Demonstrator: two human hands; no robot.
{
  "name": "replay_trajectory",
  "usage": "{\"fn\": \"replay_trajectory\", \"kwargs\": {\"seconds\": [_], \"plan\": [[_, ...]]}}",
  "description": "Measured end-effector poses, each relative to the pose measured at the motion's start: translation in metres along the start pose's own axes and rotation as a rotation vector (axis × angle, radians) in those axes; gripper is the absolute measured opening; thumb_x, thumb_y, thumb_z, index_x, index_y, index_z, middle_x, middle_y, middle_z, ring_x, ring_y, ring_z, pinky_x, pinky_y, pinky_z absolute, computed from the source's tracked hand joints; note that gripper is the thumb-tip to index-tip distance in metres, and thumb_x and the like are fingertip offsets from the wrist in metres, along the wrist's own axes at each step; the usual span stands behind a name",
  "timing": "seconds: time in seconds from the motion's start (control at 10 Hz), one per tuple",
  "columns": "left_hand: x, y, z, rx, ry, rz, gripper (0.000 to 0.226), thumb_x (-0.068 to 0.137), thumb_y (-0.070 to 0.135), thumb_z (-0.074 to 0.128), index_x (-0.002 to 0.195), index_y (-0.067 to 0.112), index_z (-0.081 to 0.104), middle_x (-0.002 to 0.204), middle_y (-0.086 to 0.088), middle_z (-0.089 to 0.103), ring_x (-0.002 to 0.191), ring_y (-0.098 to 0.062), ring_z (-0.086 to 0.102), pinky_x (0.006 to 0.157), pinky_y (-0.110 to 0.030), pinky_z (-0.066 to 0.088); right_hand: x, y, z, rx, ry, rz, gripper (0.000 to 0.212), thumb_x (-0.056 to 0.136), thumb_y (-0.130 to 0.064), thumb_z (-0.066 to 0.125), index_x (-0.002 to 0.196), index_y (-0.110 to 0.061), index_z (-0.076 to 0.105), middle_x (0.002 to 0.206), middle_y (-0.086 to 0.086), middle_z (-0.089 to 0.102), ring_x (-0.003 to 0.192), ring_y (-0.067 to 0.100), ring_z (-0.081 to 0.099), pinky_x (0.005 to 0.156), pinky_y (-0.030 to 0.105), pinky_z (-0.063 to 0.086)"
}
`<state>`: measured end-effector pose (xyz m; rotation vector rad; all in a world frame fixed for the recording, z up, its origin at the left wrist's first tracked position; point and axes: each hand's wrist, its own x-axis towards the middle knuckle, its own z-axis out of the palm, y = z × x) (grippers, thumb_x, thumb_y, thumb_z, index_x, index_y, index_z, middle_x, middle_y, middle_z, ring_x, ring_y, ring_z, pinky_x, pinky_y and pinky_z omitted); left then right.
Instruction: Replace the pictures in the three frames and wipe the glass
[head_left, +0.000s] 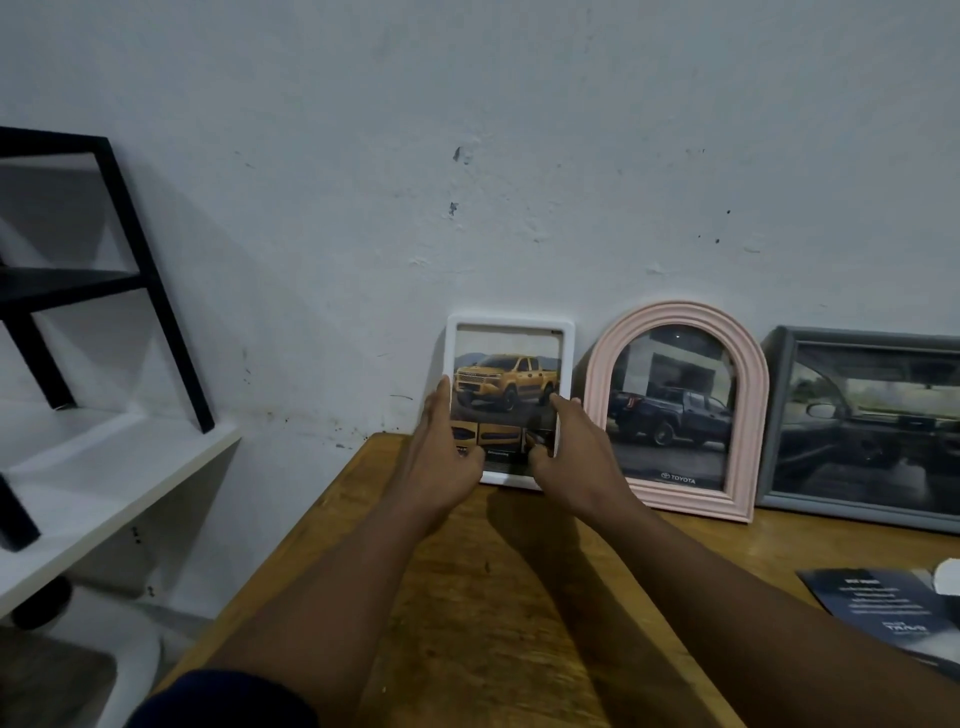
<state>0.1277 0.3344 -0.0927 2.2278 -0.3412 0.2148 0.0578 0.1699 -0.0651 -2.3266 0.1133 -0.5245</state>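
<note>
Pale, pitted wall (467, 130) backs the wooden tabletop (493, 597), and three frames stand against it at the far edge. Our left hand (441, 457) and right hand (571, 457) clasp the white frame (511, 325) by its two side rails. The fingers run up the outer edges and the thumbs press on the lower front, so each hand pinches a rail. The frame stands upright at the far left of the row, its foot on the tabletop, and it shows a yellow pickup print (504, 384).

We judge it light and stiff, probably plastic, with a slick pane that would smudge and could crack if squeezed across the middle. The rails are the place to hold it, low down and with even pressure, keeping our thumbs off the pane where we can. The backing is out of sight, so we cannot tell how it opens.

Just to the right stands a pink arched frame (675, 312) with a dark truck print, then a grey frame (872, 335) cut off by the picture edge. A dark leaflet (872, 608) lies near right on the tabletop. A black-and-white shelf unit (104, 467) stands off to the left.
</note>
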Motion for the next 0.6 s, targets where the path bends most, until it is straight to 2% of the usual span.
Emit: {"fn": "replay_trajectory", "kwargs": {"seconds": [0.1, 0.2, 0.3, 0.4, 0.5, 0.6], "plan": [[-0.010, 0.011, -0.005, -0.001, -0.023, 0.033, 0.096, 0.093, 0.019, 0.064, 0.159, 0.044, -0.001, 0.168, 0.006, 0.020, 0.141, -0.024, 0.042, 0.097, -0.028, 0.043, -0.008, -0.006, -0.017, 0.033, 0.068, -0.034, 0.054, 0.090, -0.010, 0.065, 0.140, -0.019, 0.047, 0.135, 0.003, 0.056, 0.120, 0.020, 0.055, 0.093, 0.032, 0.050], [-0.024, 0.029, -0.007, 0.027, -0.057, 0.080, 0.092, 0.087, 0.026, 0.060, 0.157, 0.049, 0.005, 0.163, 0.005, 0.029, 0.137, -0.028, 0.047, 0.102, -0.047, 0.052, -0.023, -0.010, -0.043, 0.029, 0.027, -0.043, 0.054, 0.092, -0.009, 0.062, 0.143, -0.019, 0.046, 0.135, 0.005, 0.057, 0.113, 0.020, 0.059, 0.089, 0.032, 0.052], [-0.043, 0.057, -0.001, 0.086, -0.116, 0.128, 0.093, 0.090, 0.025, 0.062, 0.160, 0.043, 0.003, 0.167, 0.001, 0.024, 0.138, -0.033, 0.046, 0.103, -0.054, 0.049, -0.039, -0.007, -0.074, -0.055, -0.033, -0.034, 0.052, 0.093, -0.014, 0.060, 0.143, -0.019, 0.046, 0.134, 0.006, 0.059, 0.105, 0.019, 0.060, 0.090, 0.037, 0.054], [-0.066, 0.089, 0.016, 0.110, -0.191, 0.183, 0.091, 0.093, 0.025, 0.065, 0.162, 0.033, 0.006, 0.168, -0.001, 0.022, 0.145, -0.033, 0.038, 0.113, -0.053, 0.040, -0.058, 0.006, -0.110, -0.157, -0.071, -0.003, 0.051, 0.091, -0.018, 0.060, 0.141, -0.018, 0.049, 0.137, 0.006, 0.058, 0.116, 0.023, 0.058, 0.097, 0.042, 0.052], [-0.099, 0.120, 0.037, 0.118, -0.266, 0.239, 0.085, 0.095, 0.023, 0.066, 0.163, 0.027, 0.014, 0.166, -0.002, 0.027, 0.149, -0.028, 0.032, 0.118, -0.046, 0.035, -0.086, 0.025, -0.148, -0.280, -0.108, 0.034, 0.051, 0.091, -0.024, 0.062, 0.140, -0.018, 0.050, 0.138, 0.006, 0.057, 0.123, 0.025, 0.055, 0.101, 0.041, 0.049], [-0.119, 0.151, 0.055, 0.132, -0.335, 0.252, 0.082, 0.095, 0.028, 0.064, 0.163, 0.025, 0.018, 0.164, -0.005, 0.031, 0.148, -0.030, 0.034, 0.116, -0.043, 0.037, -0.107, 0.042, -0.182, -0.403, -0.126, 0.085, 0.054, 0.092, -0.024, 0.060, 0.143, -0.018, 0.047, 0.142, 0.009, 0.054, 0.124, 0.028, 0.054, 0.099, 0.039, 0.047]]}}
